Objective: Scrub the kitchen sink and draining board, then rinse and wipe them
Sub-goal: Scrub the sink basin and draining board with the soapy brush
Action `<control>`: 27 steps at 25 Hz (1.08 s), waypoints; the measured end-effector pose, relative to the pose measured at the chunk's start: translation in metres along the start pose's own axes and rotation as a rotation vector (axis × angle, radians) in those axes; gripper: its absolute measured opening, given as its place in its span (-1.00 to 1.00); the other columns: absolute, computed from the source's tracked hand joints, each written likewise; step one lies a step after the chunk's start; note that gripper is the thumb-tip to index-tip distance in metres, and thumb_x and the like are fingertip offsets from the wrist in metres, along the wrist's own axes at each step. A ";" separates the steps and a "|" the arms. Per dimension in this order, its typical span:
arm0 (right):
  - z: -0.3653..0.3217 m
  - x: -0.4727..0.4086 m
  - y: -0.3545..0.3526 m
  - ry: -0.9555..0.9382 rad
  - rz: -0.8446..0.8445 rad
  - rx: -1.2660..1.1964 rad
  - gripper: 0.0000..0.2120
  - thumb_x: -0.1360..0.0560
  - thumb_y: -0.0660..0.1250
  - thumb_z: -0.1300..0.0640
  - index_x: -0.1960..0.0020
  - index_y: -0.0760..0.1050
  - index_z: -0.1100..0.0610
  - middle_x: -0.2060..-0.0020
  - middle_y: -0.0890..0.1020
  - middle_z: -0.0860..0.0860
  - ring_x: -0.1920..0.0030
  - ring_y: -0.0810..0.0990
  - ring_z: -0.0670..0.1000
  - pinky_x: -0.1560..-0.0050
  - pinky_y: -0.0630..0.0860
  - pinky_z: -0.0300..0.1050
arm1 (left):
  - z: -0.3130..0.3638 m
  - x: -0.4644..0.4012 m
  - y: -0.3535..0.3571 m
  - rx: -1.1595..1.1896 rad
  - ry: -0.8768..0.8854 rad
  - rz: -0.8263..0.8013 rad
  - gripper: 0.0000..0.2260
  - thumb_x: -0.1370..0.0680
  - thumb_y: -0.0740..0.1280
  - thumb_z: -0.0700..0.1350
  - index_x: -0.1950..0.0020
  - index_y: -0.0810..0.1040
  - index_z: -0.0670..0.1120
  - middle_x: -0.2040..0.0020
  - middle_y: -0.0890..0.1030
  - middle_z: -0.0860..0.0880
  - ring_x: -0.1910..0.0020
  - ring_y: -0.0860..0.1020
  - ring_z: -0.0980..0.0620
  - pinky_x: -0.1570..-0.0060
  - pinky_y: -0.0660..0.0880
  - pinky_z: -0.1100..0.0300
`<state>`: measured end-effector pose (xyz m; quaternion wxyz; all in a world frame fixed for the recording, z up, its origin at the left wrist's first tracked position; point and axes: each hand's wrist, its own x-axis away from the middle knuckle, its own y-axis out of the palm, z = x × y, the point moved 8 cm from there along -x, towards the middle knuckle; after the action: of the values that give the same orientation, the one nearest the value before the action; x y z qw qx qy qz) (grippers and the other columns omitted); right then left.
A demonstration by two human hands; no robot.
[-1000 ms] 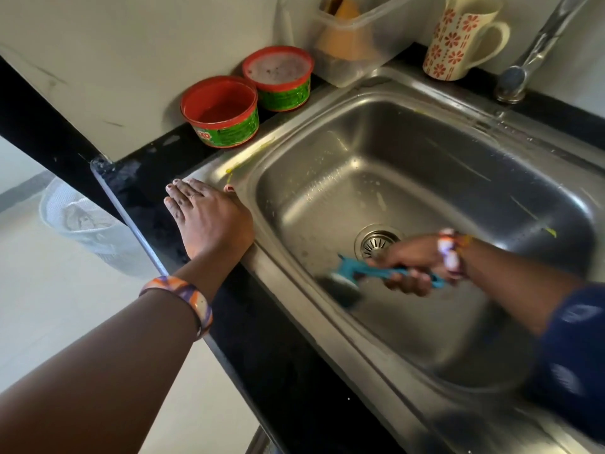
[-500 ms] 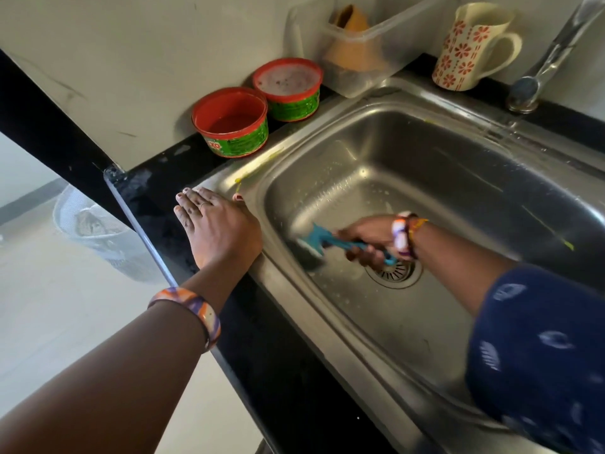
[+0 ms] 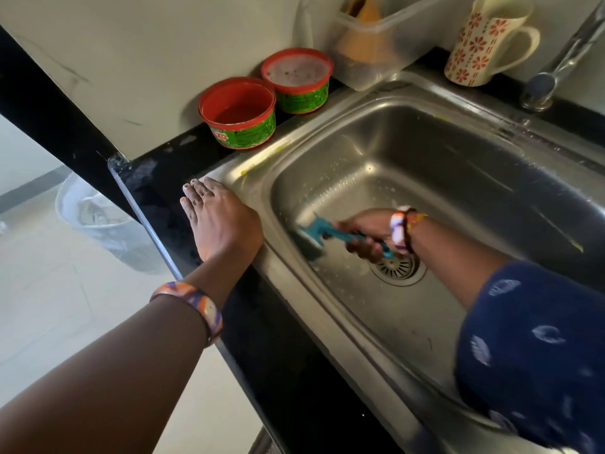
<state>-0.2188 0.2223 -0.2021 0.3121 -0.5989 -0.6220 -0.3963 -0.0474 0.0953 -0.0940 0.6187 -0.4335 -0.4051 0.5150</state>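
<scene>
A stainless steel sink [image 3: 458, 178] is set in a black counter. Inside the basin my right hand [image 3: 370, 235] grips the teal handle of a scrubbing brush [image 3: 316, 235]. The brush head presses against the basin's left wall, close to the bottom. The round drain [image 3: 397, 268] lies just below that hand, partly covered by my wrist. My left hand [image 3: 219, 221] rests flat, fingers straight, on the sink's left rim and the counter edge. Yellowish streaks mark the rim and the basin's right wall.
Two red-rimmed green tubs [image 3: 239, 114] [image 3: 298, 80] stand on the counter behind the sink's left corner. A clear plastic box [image 3: 376, 50] and a flowered mug [image 3: 481, 40] stand at the back, the tap [image 3: 553, 77] beside them. A mesh bin [image 3: 98, 221] stands on the floor.
My right hand has swept the brush from the basin floor near the drain up along the left wall and slightly back down. My left hand stays flat on the rim.
</scene>
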 end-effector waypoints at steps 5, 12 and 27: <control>0.126 0.052 -0.027 0.460 -0.173 0.385 -0.73 -0.62 0.05 -0.02 -0.05 0.49 0.05 0.59 0.32 -0.08 0.69 0.20 -0.19 0.70 0.13 -0.42 | 0.000 -0.001 0.001 -0.016 0.004 0.000 -0.45 -0.55 0.03 -0.29 -0.52 -0.07 -0.31 -0.54 -0.04 -0.24 -0.54 -0.12 -0.12 -0.50 -0.18 0.07; -0.006 -0.034 0.000 -0.194 0.332 0.160 -0.72 -0.56 0.20 -0.03 0.18 0.43 0.17 0.46 0.42 0.03 0.66 0.38 -0.07 0.64 0.27 -0.27 | 0.001 -0.002 0.002 -0.045 -0.001 0.014 -0.45 -0.56 0.03 -0.28 -0.52 -0.07 -0.30 -0.54 -0.03 -0.23 -0.54 -0.11 -0.10 -0.50 -0.18 0.08; 0.003 0.009 0.004 -0.096 -0.023 0.082 -0.56 -0.62 0.07 -0.07 0.14 0.34 0.32 0.66 0.34 -0.03 0.78 0.23 -0.17 0.76 0.15 -0.37 | 0.001 -0.004 0.001 -0.070 0.002 0.051 -0.45 -0.54 0.05 -0.27 -0.51 -0.02 -0.32 -0.53 0.02 -0.24 -0.54 -0.06 -0.11 -0.50 -0.14 0.08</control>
<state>-0.2152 0.2297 -0.1953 0.3013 -0.5969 -0.6588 -0.3448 -0.0495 0.0918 -0.0944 0.5902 -0.4653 -0.4111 0.5159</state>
